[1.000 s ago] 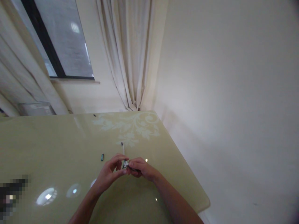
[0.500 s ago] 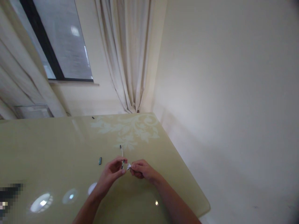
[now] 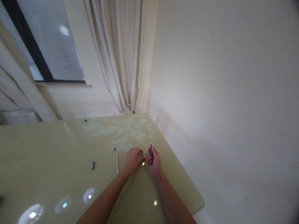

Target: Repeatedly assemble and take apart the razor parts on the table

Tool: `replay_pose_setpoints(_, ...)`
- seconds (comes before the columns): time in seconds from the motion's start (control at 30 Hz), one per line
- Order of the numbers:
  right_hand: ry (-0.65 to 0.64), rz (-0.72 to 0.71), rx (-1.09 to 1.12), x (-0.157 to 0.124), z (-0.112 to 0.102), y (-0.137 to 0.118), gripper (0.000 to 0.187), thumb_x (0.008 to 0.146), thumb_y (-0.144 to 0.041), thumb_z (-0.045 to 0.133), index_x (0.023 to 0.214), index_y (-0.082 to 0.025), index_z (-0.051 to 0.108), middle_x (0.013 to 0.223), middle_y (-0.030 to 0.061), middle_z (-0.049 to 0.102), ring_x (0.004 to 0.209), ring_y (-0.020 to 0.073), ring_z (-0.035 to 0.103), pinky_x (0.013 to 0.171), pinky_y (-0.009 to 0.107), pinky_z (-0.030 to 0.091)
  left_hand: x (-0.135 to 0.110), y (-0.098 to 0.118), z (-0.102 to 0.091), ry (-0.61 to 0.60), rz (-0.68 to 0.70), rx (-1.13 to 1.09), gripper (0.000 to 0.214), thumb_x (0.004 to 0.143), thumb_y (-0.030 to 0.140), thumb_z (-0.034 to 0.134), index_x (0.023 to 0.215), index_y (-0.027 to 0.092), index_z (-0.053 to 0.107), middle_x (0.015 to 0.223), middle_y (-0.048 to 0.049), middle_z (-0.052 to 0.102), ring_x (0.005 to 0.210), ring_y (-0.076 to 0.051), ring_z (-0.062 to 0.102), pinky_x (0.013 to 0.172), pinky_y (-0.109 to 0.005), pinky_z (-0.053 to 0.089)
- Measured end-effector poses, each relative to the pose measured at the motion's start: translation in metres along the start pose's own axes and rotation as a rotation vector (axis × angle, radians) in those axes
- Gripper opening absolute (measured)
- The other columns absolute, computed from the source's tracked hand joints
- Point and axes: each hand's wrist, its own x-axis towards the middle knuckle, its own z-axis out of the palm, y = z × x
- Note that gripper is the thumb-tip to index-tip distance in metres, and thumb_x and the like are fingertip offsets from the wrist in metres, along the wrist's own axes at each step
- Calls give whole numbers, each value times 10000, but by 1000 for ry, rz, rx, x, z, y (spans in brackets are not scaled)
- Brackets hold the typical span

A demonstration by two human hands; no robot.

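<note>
My left hand (image 3: 134,159) is closed in a pinch on a small, narrow dark piece (image 3: 142,154), which stands between thumb and forefinger close to the tabletop. Just right of it, my right hand (image 3: 154,160) is curled round a small black-and-white object (image 3: 151,149). Most of that object is hidden in the fingers; only its top end shows. A thin white cord-like strip (image 3: 117,160) with a dark end lies left of my left hand, its near end reaching my left forearm. Farther left lies a small dark-green oblong piece (image 3: 93,165), apart from both hands.
The glossy pale-green table (image 3: 58,152) carries a white leaf pattern and lamp reflections. Near its far edge lies a tiny dark piece (image 3: 85,120). A plain wall (image 3: 210,109) runs along the right side. Curtains (image 3: 119,56) and a window (image 3: 53,40) are behind.
Both hands have moved right and farther from me. My left hand has turned palm-down and no longer overlaps the white strip; the right hand has turned upward. The view has shifted slightly right.
</note>
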Motion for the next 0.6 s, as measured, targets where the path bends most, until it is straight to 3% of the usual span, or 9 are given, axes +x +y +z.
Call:
replay_pose_setpoints(0.17, 24, 11, 16, 3, -3, 4, 521, 755, -675, 763, 817, -197, 563, 487, -118, 375, 380, 46, 213, 371, 186, 160, 9, -1, 10, -2, -32, 8, 373, 805, 294, 731, 1161, 187, 760, 923, -71, 732, 903, -248, 678, 793, -328, 449)
replay_pose_setpoints(0.3, 51, -6, -11, 4, -5, 5, 537, 740, -687, 765, 811, -195, 560, 484, -122, 366, 375, 40, 208, 367, 179, 166, 3, -7, 3, 38, 1, -7, 531, 776, 335, 788, 1272, 158, 712, 952, -71, 732, 925, -241, 681, 829, -319, 474)
replay_pose_setpoints(0.43, 110, -109, -157, 2, -5, 8, 567, 786, -750, 687, 823, -198, 558, 497, -120, 343, 386, 49, 210, 368, 178, 150, -13, -30, -26, 148, 21, -7, 499, 857, 348, 732, 1326, 190, 669, 995, -55, 719, 1004, -227, 665, 937, -324, 472)
replay_pose_setpoints(0.6, 136, -382, -610, -4, -3, 16, 585, 935, -752, 475, 820, -191, 595, 536, -85, 353, 460, 89, 290, 447, 212, 229, -40, -83, -82, 299, -55, 56, 371, 924, 398, 629, 1225, 197, 714, 1054, -93, 706, 1044, -277, 649, 987, -403, 466)
